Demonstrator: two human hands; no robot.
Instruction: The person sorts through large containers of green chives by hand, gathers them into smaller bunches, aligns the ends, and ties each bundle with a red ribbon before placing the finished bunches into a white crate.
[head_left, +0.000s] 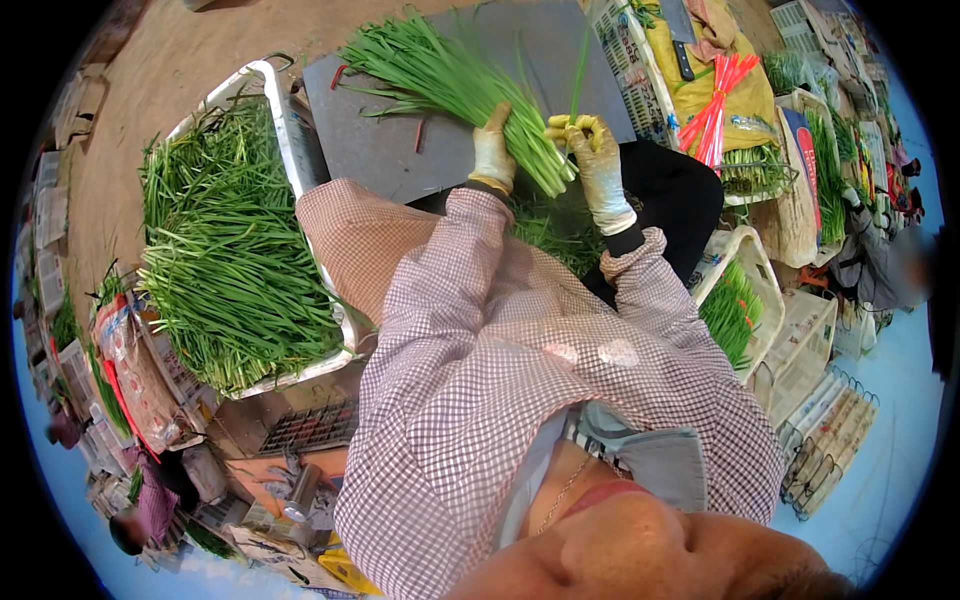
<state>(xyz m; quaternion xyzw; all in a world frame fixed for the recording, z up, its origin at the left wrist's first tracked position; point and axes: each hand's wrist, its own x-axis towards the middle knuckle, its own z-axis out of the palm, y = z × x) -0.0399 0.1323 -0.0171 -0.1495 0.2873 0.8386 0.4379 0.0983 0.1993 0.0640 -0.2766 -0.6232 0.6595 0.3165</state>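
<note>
Bunch of greens (450, 85) over board (350, 145), loose greens (240, 290) in crate (288, 150) left of board, knife (684, 62) and straps (716, 108) on sack (757, 92) right of board

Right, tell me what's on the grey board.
A bunch of green leaves spreads over the grey board, with red strips beside it; whatever lies beneath the leaves is covered.
</note>
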